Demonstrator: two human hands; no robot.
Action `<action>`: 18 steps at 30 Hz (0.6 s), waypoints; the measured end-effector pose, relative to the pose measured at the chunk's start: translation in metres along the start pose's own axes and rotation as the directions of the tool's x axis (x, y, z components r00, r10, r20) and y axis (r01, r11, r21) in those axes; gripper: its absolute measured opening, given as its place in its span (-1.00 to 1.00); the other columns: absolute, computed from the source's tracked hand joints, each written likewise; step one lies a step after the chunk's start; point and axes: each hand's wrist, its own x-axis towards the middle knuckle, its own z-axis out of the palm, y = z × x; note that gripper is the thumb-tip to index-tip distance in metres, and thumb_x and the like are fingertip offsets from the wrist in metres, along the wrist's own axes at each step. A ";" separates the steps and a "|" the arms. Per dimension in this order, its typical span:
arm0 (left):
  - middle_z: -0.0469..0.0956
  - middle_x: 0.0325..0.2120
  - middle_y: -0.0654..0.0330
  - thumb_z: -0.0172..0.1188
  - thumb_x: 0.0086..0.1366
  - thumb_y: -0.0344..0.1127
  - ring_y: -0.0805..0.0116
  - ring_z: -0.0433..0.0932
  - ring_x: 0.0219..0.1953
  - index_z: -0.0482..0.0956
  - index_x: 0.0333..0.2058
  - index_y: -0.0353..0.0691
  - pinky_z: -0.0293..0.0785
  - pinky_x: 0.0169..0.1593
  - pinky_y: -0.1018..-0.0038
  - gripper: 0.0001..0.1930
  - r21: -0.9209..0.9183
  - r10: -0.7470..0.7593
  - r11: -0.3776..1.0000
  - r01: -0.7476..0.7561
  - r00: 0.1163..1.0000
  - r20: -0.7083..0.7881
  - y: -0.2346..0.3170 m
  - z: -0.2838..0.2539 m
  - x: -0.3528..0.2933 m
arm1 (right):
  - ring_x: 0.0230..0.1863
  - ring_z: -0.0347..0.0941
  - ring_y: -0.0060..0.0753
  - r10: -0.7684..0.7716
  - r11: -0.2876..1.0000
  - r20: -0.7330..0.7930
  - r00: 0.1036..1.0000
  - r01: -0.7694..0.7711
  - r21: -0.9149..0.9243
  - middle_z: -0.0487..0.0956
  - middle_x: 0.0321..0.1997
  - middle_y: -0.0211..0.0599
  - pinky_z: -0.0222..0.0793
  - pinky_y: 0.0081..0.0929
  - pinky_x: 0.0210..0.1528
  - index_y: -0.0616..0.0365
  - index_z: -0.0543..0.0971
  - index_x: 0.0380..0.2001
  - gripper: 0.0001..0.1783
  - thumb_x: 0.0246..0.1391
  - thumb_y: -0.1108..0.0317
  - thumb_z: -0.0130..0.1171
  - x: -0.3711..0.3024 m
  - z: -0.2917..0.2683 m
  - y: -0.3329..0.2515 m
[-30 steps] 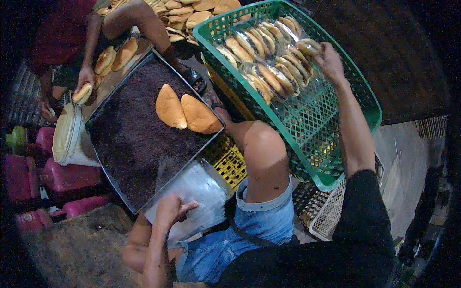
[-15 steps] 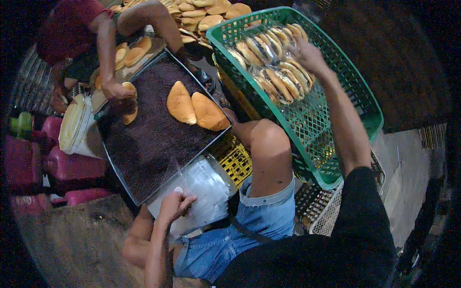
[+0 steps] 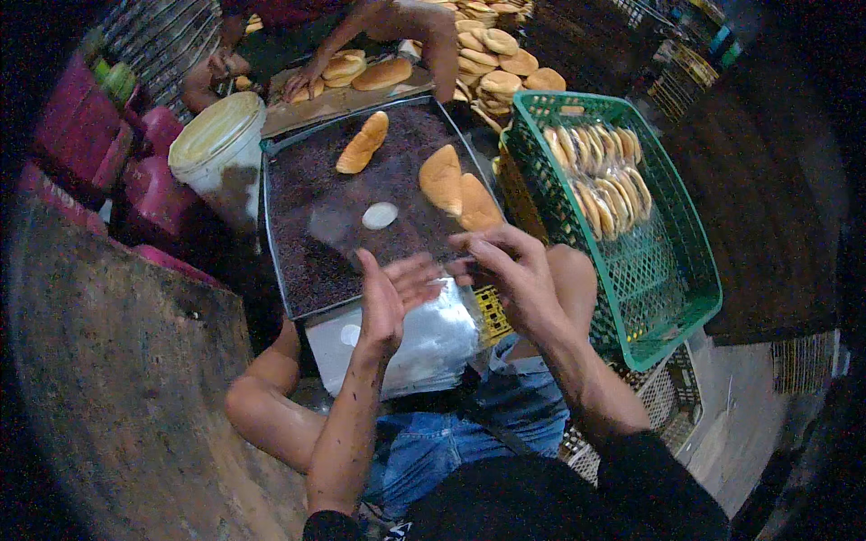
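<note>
A clear plastic bag with a round white label (image 3: 379, 215) is spread over a metal tray (image 3: 268, 216) of dark purple, crumbly filling. My right hand (image 3: 516, 275) pinches what looks like the bag's edge. My left hand (image 3: 390, 302) is beside it, palm turned inward, fingers stretched out and blurred; whether it touches the bag I cannot tell. Below both hands lies a stack of clear bags (image 3: 406, 352) above my lap. Three oblong buns lie on the filling: one bun (image 3: 363, 142) at the far side, another bun (image 3: 440, 180) and a third bun (image 3: 478, 203) at the right.
To my right stands a green crate (image 3: 667, 338) holding two rows of bagged, filled buns (image 3: 613, 198). Across the tray, a co-worker's hand (image 3: 302, 83) touches buns on a board. A pile of buns (image 3: 501, 63) lies beyond. A white bucket (image 3: 216, 135) and pink containers (image 3: 158, 198) stand left.
My right hand has come from the crate to over the tray's near edge. My left hand has lifted off the bag stack and opened. The co-worker's hand has left a bun on the filling.
</note>
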 end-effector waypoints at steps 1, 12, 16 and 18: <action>0.67 -0.25 0.02 0.14 0.38 0.07 0.20 0.67 -0.27 0.60 -0.17 -0.36 0.60 -0.17 0.30 -0.51 -0.209 0.058 0.976 -0.061 0.998 -0.019 0.011 0.009 0.004 | -0.24 0.60 -0.32 0.056 0.998 -0.036 0.998 -0.057 -0.030 0.62 -0.15 -0.13 0.56 -0.44 -0.19 0.31 0.53 -0.10 -0.78 0.23 0.43 0.15 -0.006 -0.003 0.004; 0.64 -0.31 0.19 0.36 0.25 -0.05 0.41 0.55 -0.24 0.64 -0.23 -0.37 0.45 -0.05 0.37 -0.59 0.382 0.679 0.723 -0.575 0.492 -0.545 0.102 -0.048 0.055 | -0.43 0.53 -0.50 -0.125 0.852 0.104 0.987 0.160 -0.499 0.56 -0.31 -0.25 0.54 -0.48 -0.44 0.26 0.48 -0.20 -0.80 0.26 0.33 0.16 0.118 0.050 0.032; 0.66 -0.30 0.20 0.36 0.24 -0.08 0.42 0.57 -0.27 0.65 -0.20 -0.29 0.46 -0.16 0.42 -0.64 0.315 0.582 0.713 -0.626 0.278 -0.764 0.128 -0.115 0.064 | -0.06 0.56 -0.20 -0.658 -0.123 0.469 0.589 0.530 -0.839 0.62 -0.17 -0.34 0.28 -0.01 0.19 0.01 0.54 -0.09 -0.73 0.16 0.22 0.19 0.261 0.066 0.095; 0.64 -0.22 0.22 0.36 0.24 -0.05 0.42 0.57 -0.18 0.60 -0.15 -0.22 0.46 -0.16 0.42 -0.62 0.123 0.485 0.755 -0.644 0.421 -0.767 0.126 -0.144 0.062 | 0.02 0.54 -0.11 -0.554 -0.527 0.717 0.423 0.489 -0.695 0.63 -0.11 -0.36 0.10 0.09 0.33 -0.09 0.56 -0.04 -0.68 0.11 0.18 0.19 0.318 0.061 0.103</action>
